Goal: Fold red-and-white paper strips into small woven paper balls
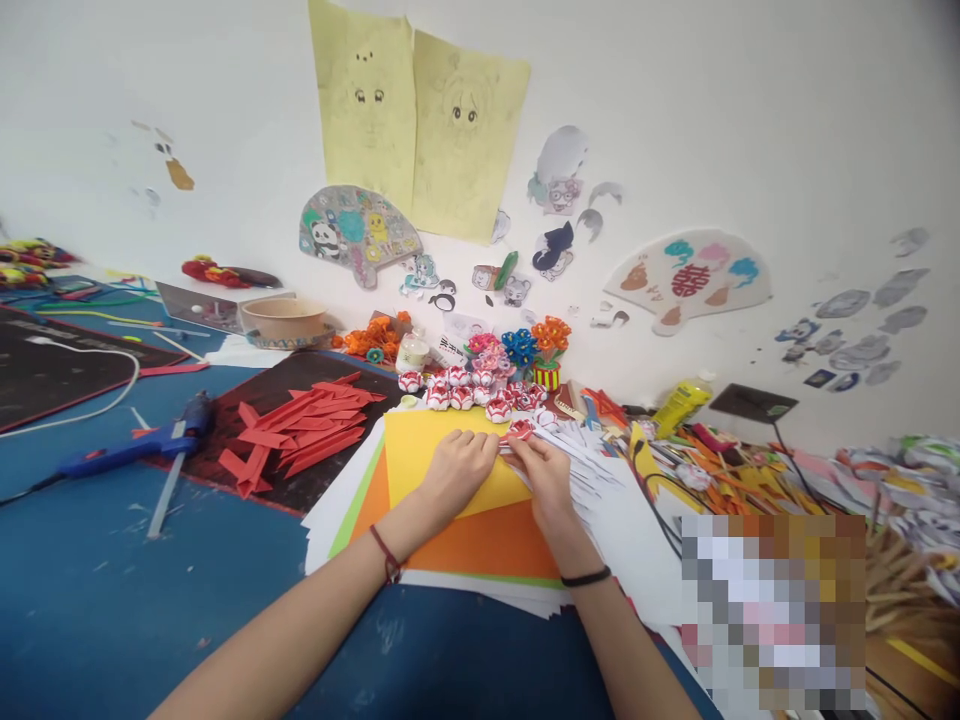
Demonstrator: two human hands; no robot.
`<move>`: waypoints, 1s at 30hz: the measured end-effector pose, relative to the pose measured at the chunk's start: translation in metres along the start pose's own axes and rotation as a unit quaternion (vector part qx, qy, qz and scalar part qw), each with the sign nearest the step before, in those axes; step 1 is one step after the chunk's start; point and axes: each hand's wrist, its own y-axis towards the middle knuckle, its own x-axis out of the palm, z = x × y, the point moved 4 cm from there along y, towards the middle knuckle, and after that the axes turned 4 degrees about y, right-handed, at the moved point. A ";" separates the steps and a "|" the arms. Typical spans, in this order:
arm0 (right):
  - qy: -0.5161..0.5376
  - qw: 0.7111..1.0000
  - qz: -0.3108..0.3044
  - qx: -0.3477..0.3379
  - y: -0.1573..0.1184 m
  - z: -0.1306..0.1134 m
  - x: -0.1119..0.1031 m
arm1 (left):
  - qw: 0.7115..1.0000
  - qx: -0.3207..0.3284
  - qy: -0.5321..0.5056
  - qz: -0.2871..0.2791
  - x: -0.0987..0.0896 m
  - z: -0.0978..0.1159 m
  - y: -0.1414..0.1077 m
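Observation:
My left hand point(463, 470) is closed above a yellow sheet point(412, 440), its fingers curled around the end of a thin paper piece. Close beside it, my right hand point(545, 475) pinches a small red and white paper flower point(520, 429). The fingertips of both hands nearly meet at the flower, and its lower part is hidden by them. Under the hands lie the yellow sheet, an orange sheet point(480, 545) and white paper. Finished-looking red and white flowers point(460, 396) stand in a cluster just behind. White paper strips point(589, 470) lie right of my right hand.
Folded red strips point(315, 425) lie on a dark mat point(281, 490) at the left, beside a blue glue gun point(142, 445). Behind are a bowl point(285, 322) and blue flowers point(519, 346). A yellow bottle point(684, 402) and heaped paper scraps point(750, 480) are at the right.

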 end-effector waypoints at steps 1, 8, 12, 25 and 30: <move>-0.003 1.000 -0.002 -0.004 0.000 0.000 0.001 | 1.000 -0.005 -0.005 0.004 0.001 0.000 -0.001; 0.008 0.999 -0.028 -0.024 -0.001 -0.002 0.006 | 0.998 0.008 -0.011 0.062 -0.007 0.005 -0.001; 0.000 0.999 -0.030 -0.023 -0.002 -0.003 0.006 | 0.997 0.001 -0.013 0.081 -0.007 0.004 0.000; 0.088 0.985 -0.140 0.043 -0.002 -0.005 0.011 | 0.976 -0.112 -0.163 0.089 0.002 -0.016 0.000; 0.078 0.980 -0.178 0.045 -0.001 -0.006 0.011 | 0.926 -0.200 -0.310 0.081 0.009 -0.027 0.001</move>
